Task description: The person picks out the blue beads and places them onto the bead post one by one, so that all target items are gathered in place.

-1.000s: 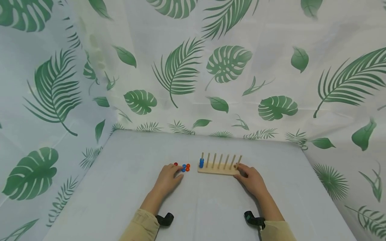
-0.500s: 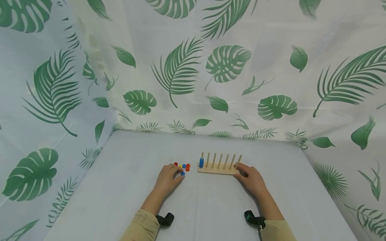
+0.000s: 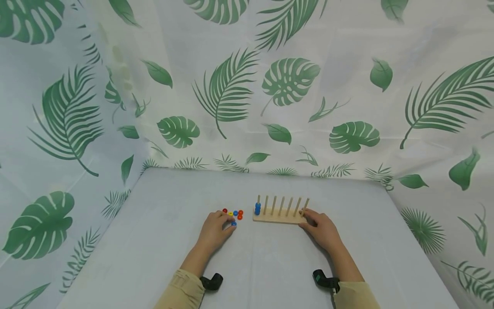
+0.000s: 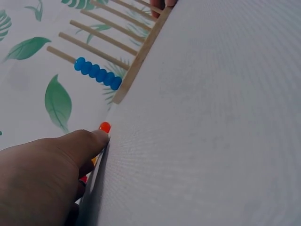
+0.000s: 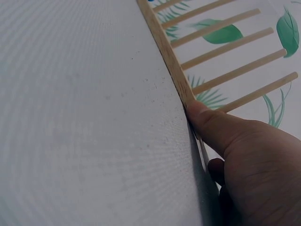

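Observation:
My left hand point(image 3: 214, 228) lies left of the middle of the table, with a blue bead point(image 3: 233, 223) between its thumb and index fingertip. In the left wrist view the thumb hides that bead. Just beyond the fingers lie a red bead point(image 3: 225, 210), a yellow bead point(image 3: 230, 213), another blue bead point(image 3: 235, 213) and two orange beads point(image 3: 240, 212). My right hand point(image 3: 322, 231) grips the right end of a wooden peg rack point(image 3: 279, 219), thumb on its front edge. Several blue beads point(image 4: 98, 73) are stacked on the leftmost peg; the other visible pegs are bare.
The white table point(image 3: 270, 266) reaches back to a leaf-printed curtain point(image 3: 293, 128), with more of it along the left side. A black wrist camera point(image 3: 212, 282) is on the left wrist, another camera point(image 3: 325, 281) on the right.
The left fingers have drawn one blue bead away from the loose group, towards the thumb. This uncovers the yellow bead. The right hand and the rack have stayed in place.

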Demonstrator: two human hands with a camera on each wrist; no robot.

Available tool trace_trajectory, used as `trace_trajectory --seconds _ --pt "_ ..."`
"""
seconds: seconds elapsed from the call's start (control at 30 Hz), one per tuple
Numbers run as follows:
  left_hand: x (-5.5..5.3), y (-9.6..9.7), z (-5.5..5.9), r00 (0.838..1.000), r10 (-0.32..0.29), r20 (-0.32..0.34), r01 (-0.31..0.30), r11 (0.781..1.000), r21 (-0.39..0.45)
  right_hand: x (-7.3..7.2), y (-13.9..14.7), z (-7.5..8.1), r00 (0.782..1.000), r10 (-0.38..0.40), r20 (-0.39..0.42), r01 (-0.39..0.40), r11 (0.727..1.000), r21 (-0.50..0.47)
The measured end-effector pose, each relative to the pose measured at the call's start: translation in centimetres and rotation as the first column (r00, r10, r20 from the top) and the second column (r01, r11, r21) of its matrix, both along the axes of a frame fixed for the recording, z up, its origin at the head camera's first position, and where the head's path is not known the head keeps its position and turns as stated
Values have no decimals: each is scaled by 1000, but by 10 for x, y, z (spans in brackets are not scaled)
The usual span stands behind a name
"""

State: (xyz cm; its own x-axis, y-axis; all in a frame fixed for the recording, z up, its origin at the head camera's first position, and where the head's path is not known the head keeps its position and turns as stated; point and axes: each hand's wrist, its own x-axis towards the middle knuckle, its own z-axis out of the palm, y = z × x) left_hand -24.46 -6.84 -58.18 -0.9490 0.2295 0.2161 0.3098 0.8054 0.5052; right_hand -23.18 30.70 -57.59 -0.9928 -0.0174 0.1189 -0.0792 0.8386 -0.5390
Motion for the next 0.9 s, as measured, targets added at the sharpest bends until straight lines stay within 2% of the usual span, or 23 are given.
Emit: trace_trajectory --seconds 0.23,0.47,0.77,0.9 --pt "0 -3 2 1000 -31 6 30 998 54 -1 1 -2 1000 -1 -5 1 1000 -5" --pt "-1 -2 10 998 -65 23 63 993 101 -1 2 -2 1000 2 -9 -2 1000 -2" --pt "-7 3 30 980 -192 -44 197 969 150 -1 2 -4 1000 10 -17 -10 1000 8" --pt "-13 6 46 975 -216 -45 220 960 175 -2 1 -4 1000 11 -28 -10 1000 9"
